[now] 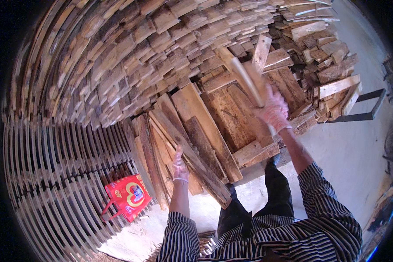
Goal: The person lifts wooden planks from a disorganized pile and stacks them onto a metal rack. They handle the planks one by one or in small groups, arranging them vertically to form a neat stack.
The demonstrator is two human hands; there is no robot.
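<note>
Blurred board (247, 81) | right hand (274, 108): closed around it | left hand (179, 166): touching long plank (191, 157), opening unclear

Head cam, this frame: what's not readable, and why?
All in the head view:
- Right hand: blur smears its fingers, so the grip on the pale-edged board is unclear; that board's face is smeared too.
- Left hand: most fingers out of sight, apparently behind the long board.
- Red bag: its sides hide any contents.
- Left slat stack: cut off by the dark fisheye rim.
</note>
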